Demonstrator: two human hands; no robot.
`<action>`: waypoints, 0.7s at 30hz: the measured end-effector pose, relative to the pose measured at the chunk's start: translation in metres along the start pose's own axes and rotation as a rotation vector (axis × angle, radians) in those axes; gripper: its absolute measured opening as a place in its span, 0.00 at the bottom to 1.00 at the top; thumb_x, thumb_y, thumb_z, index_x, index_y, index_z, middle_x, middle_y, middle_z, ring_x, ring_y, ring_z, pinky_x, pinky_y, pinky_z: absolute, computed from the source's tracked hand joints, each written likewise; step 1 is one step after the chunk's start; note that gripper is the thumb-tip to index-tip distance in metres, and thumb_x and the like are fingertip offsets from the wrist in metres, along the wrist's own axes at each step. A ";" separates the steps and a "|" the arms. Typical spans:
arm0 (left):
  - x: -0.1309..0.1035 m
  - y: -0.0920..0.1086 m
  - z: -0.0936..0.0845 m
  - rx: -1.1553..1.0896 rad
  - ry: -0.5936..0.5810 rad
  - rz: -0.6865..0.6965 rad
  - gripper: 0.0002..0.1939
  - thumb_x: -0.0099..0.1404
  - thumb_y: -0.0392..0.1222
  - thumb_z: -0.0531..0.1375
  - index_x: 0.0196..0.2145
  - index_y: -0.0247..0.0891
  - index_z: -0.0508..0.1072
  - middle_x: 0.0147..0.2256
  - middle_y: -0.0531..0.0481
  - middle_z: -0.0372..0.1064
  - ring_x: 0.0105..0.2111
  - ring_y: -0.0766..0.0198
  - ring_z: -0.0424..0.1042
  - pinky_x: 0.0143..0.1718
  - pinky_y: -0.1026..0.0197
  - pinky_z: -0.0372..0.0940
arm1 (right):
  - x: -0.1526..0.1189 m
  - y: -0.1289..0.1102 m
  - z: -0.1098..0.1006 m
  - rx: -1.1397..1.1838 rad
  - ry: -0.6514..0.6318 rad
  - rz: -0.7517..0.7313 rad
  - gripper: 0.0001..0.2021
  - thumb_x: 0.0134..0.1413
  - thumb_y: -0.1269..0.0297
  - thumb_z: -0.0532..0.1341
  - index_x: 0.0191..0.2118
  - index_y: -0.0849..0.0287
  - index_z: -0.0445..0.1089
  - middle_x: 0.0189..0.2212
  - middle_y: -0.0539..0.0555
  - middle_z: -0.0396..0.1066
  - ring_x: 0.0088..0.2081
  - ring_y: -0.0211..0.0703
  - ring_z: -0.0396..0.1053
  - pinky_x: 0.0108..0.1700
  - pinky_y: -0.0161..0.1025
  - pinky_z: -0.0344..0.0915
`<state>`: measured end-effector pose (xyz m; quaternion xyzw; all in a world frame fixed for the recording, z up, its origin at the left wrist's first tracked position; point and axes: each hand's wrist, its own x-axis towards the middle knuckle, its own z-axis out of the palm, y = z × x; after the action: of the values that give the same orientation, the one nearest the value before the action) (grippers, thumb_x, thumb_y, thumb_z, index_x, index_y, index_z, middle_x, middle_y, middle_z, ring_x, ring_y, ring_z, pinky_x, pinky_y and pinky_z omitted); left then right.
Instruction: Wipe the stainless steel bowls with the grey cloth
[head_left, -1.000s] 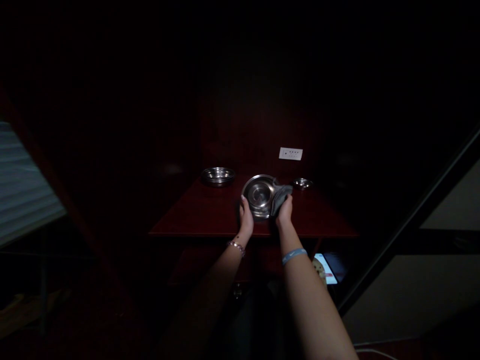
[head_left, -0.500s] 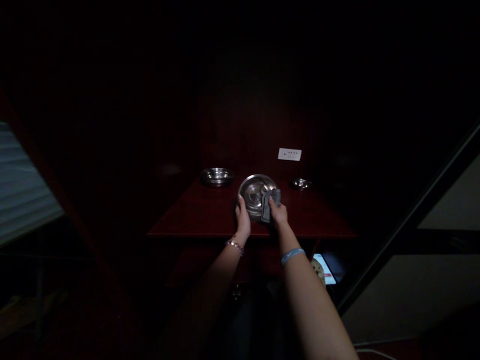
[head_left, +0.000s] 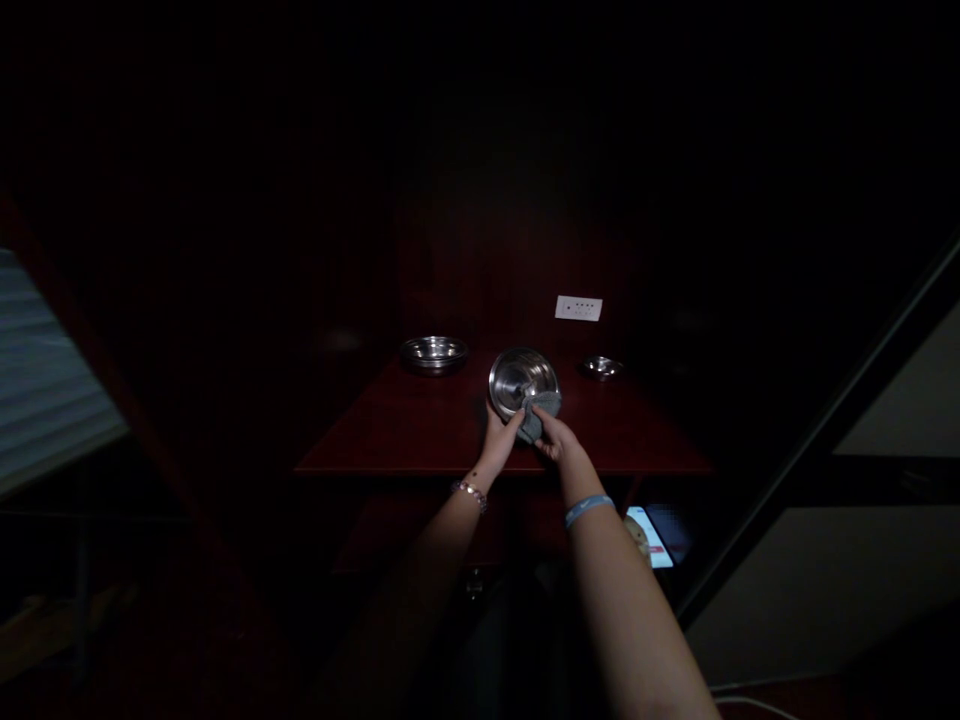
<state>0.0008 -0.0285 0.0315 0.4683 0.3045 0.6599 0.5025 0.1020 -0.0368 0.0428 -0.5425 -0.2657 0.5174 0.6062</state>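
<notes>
A shiny steel bowl [head_left: 511, 378] is tilted with its hollow toward me, above the front part of the dark red tabletop [head_left: 405, 430]. My left hand [head_left: 499, 437] is closed on its lower left side, thumb near the rim. A grey cloth [head_left: 541, 412] drapes over the bowl's lower right rim. My right hand [head_left: 557, 437] pinches this cloth against the bowl; some of its fingers are hidden behind the cloth.
Several stacked steel bowls [head_left: 433, 353] stand at the back left of the table, and a small steel bowl [head_left: 601, 368] at the back right. A white socket plate [head_left: 578, 308] is on the back wall. Below the table's right side glows a phone [head_left: 651, 537].
The bowl has turned and shifted slightly right in my hands. My left thumb has moved down and right, close to the cloth, which has bunched up along the rim.
</notes>
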 end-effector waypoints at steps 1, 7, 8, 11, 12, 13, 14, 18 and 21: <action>0.001 -0.001 0.000 -0.005 -0.001 -0.003 0.32 0.56 0.32 0.63 0.57 0.38 0.60 0.54 0.43 0.67 0.54 0.61 0.66 0.60 0.56 0.54 | 0.001 0.001 0.001 0.013 0.007 0.032 0.08 0.56 0.62 0.61 0.36 0.63 0.69 0.24 0.51 0.72 0.22 0.33 0.69 0.22 0.27 0.65; 0.005 -0.009 -0.002 0.015 0.035 -0.052 0.20 0.58 0.34 0.59 0.50 0.37 0.68 0.48 0.46 0.72 0.51 0.59 0.69 0.58 0.55 0.58 | 0.009 0.006 0.004 -0.024 0.151 0.004 0.12 0.53 0.63 0.63 0.41 0.64 0.70 0.30 0.55 0.75 0.27 0.37 0.72 0.25 0.30 0.67; 0.006 -0.009 -0.003 0.024 0.047 -0.049 0.18 0.59 0.35 0.58 0.49 0.37 0.69 0.46 0.46 0.73 0.50 0.58 0.70 0.57 0.54 0.59 | 0.010 0.006 0.003 -0.042 0.183 -0.051 0.13 0.53 0.63 0.62 0.42 0.65 0.70 0.32 0.57 0.75 0.30 0.39 0.74 0.27 0.31 0.68; 0.006 -0.008 -0.004 0.026 0.090 -0.043 0.15 0.60 0.39 0.58 0.46 0.37 0.72 0.45 0.46 0.74 0.49 0.56 0.71 0.56 0.54 0.60 | 0.011 0.007 0.002 -0.185 0.272 -0.196 0.14 0.53 0.61 0.61 0.41 0.65 0.73 0.34 0.60 0.76 0.40 0.46 0.75 0.34 0.34 0.70; 0.005 -0.007 -0.004 0.023 0.104 -0.047 0.15 0.60 0.40 0.58 0.46 0.37 0.72 0.45 0.45 0.74 0.48 0.56 0.71 0.56 0.54 0.61 | 0.011 0.006 0.001 -0.252 0.306 -0.227 0.14 0.53 0.60 0.61 0.40 0.65 0.74 0.34 0.61 0.76 0.42 0.48 0.74 0.35 0.34 0.70; 0.005 -0.006 -0.004 0.021 0.118 -0.055 0.15 0.61 0.40 0.58 0.46 0.36 0.72 0.45 0.45 0.74 0.48 0.56 0.71 0.56 0.54 0.61 | 0.010 0.005 0.001 -0.314 0.338 -0.248 0.15 0.53 0.58 0.60 0.39 0.64 0.75 0.34 0.62 0.76 0.43 0.49 0.74 0.37 0.35 0.70; 0.005 -0.005 -0.004 0.021 0.130 -0.067 0.15 0.61 0.41 0.58 0.46 0.36 0.72 0.46 0.45 0.74 0.49 0.56 0.71 0.56 0.54 0.61 | 0.010 0.004 0.000 -0.366 0.366 -0.265 0.15 0.53 0.57 0.60 0.39 0.64 0.75 0.35 0.62 0.76 0.44 0.50 0.74 0.39 0.35 0.70; 0.004 -0.003 -0.004 0.025 0.160 -0.112 0.14 0.63 0.42 0.56 0.45 0.35 0.72 0.46 0.44 0.74 0.49 0.56 0.71 0.56 0.55 0.61 | 0.006 0.001 -0.001 -0.493 0.397 -0.284 0.19 0.53 0.51 0.59 0.38 0.63 0.76 0.39 0.64 0.76 0.46 0.52 0.73 0.45 0.39 0.68; 0.006 -0.005 -0.006 0.036 0.182 -0.123 0.13 0.65 0.43 0.54 0.43 0.35 0.73 0.45 0.44 0.74 0.50 0.56 0.70 0.56 0.55 0.61 | 0.002 0.000 -0.004 -0.560 0.351 -0.260 0.21 0.52 0.48 0.58 0.38 0.62 0.75 0.40 0.65 0.75 0.48 0.53 0.72 0.48 0.42 0.67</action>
<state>-0.0031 -0.0211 0.0270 0.3957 0.3889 0.6622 0.5037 0.1056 -0.0365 0.0412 -0.7300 -0.3559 0.2417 0.5311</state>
